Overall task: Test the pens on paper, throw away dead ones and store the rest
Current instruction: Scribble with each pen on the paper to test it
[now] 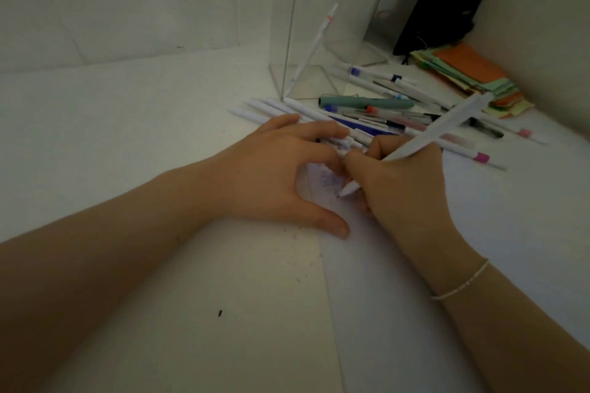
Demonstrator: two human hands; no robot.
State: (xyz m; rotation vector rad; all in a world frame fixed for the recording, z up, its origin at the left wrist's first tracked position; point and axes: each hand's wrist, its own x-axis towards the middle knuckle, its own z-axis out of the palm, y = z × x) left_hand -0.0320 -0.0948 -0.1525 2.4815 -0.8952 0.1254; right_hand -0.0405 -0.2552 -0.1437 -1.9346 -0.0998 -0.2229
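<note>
My right hand (402, 182) grips a white pen (443, 128) with its tip down on a white sheet of paper (479, 249), beside faint blue scribbles (330, 180). My left hand (274, 169) rests on the sheet's left edge, fingers spread and thumb out, its fingertips touching the near end of a heap of pens (383, 118). The heap holds several white, clear and coloured pens, among them a teal one (364, 102). A clear plastic box (322, 29) stands behind the heap with one white pen (314, 41) leaning inside.
A stack of orange, green and yellow paper notes (472, 76) lies at the back right beside a black object (447, 0) against the wall. The white desk (127, 105) runs to a corner of two walls. Small dark specks dot the desk near my left arm.
</note>
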